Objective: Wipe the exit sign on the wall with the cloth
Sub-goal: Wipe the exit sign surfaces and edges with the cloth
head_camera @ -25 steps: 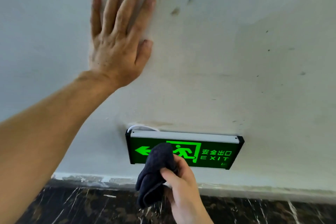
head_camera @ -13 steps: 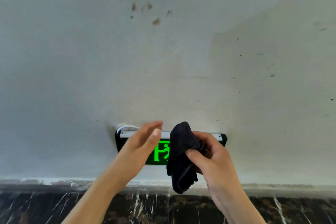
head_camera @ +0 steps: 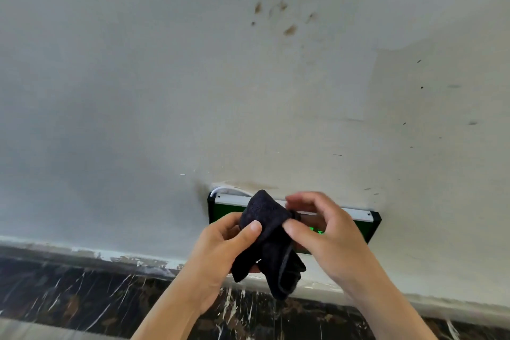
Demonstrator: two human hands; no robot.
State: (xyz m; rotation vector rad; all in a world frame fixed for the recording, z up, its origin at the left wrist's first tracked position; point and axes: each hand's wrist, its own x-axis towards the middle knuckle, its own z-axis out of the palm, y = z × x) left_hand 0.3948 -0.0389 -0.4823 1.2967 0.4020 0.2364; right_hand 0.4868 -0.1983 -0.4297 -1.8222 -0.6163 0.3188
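A green exit sign (head_camera: 367,222) with a silver top rail is fixed low on the pale wall; my hands and the cloth hide most of its face. A dark cloth (head_camera: 271,240) hangs bunched in front of the sign. My left hand (head_camera: 223,248) grips its left side, thumb pressed on top. My right hand (head_camera: 323,232) pinches its right edge between thumb and fingers, the other fingers spread above.
The pale wall (head_camera: 165,91) carries brown smudges (head_camera: 289,30) high up and small dark specks at right. A white wire (head_camera: 223,190) loops at the sign's top left corner. Below runs a dark marble skirting (head_camera: 82,290) with white paint splashes.
My left hand left the wall, came down and took hold of the cloth. The cloth came off the sign's face and now hangs between both hands. The view shifted left.
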